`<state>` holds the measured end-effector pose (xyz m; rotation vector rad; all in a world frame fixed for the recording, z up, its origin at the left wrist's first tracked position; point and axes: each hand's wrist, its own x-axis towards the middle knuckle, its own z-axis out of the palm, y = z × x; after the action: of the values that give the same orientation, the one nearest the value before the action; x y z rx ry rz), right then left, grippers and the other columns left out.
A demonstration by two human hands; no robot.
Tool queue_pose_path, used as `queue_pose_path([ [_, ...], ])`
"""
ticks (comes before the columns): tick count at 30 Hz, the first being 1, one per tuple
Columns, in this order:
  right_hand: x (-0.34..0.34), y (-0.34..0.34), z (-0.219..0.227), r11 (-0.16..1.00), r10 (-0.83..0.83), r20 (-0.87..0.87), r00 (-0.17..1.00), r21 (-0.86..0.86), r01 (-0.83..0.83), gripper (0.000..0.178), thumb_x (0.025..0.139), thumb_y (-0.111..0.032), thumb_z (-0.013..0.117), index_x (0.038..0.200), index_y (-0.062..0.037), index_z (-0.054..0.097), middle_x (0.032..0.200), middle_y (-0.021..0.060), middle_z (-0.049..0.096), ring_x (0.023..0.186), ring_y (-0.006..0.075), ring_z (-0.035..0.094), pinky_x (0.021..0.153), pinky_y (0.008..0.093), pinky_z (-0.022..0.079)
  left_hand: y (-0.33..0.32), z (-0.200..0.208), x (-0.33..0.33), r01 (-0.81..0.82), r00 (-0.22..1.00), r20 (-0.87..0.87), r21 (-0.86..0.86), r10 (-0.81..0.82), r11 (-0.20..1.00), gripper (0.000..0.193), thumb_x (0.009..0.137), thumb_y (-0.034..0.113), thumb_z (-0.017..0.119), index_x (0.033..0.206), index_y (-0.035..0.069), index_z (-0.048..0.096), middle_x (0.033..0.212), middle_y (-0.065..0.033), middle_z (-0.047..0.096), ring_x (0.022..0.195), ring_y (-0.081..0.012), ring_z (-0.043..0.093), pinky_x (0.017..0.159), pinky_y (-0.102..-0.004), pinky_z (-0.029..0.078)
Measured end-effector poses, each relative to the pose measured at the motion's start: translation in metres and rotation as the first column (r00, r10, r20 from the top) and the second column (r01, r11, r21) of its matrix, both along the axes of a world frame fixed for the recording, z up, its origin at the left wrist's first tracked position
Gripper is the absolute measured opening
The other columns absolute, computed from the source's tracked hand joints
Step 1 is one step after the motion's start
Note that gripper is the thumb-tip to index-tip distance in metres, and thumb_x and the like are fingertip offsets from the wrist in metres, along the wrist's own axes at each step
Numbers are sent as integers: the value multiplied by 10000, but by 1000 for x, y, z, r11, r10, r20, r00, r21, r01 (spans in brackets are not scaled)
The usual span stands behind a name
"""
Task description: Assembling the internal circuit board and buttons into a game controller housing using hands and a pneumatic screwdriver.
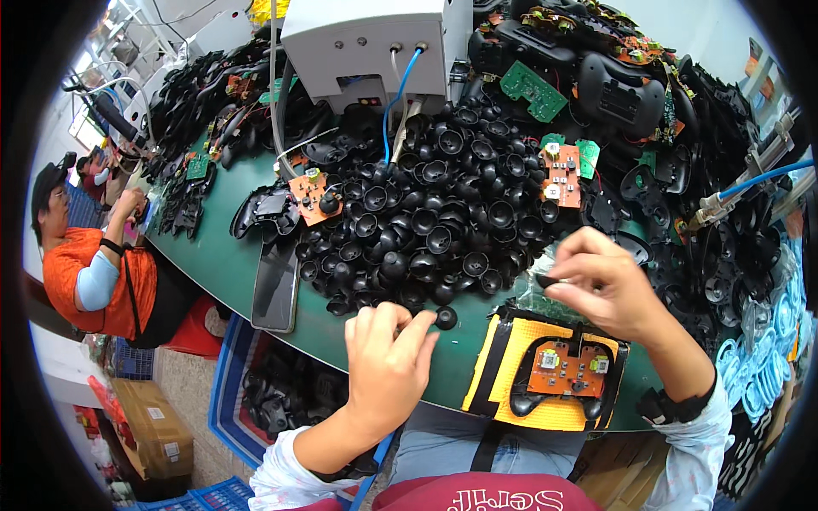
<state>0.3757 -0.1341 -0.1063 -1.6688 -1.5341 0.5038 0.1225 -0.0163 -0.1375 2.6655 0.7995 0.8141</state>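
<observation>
My left hand is low over the table's front edge, its fingers curled, with the thumb and index fingertips at a round black thumbstick cap. To the right, my raised right hand pinches a small dark piece, apparently another thumbstick cap, mostly covered by the fingers. Below that hand, a yellow and black padded holder bears an open black game controller shell. Inside the shell lies an orange circuit board with two pale green-and-white thumbstick modules.
A large heap of black caps fills the table's middle, before a grey machine. Controller parts pile up behind and at right. A phone lies left. Below is a blue crate. A person in orange sits far left.
</observation>
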Motion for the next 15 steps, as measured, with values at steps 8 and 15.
queue_pose_path([
  [8, -8, -116, 6, 858, -509, 80, 857, -40, 513, 84, 823, -38, 713, 863, 10, 657, 819, 46, 593, 598, 84, 505, 543, 223, 400, 4, -3, 13, 65, 997, -27, -11, -66, 998, 266, 650, 15, 787, 891, 71, 689, 816, -53, 513, 776, -241, 487, 714, -369, 380],
  [15, -28, -155, -34, 735, -672, -337, 659, -409, 541, 104, 913, -91, 665, 950, 6, 662, 828, -4, 577, 682, 35, 543, 576, 184, 452, -11, 6, 22, 225, 959, 233, -282, -160, 933, 231, 753, -82, 692, 973, -33, 640, 1057, -165, 680, 906, -229, 663, 757, -316, 531],
])
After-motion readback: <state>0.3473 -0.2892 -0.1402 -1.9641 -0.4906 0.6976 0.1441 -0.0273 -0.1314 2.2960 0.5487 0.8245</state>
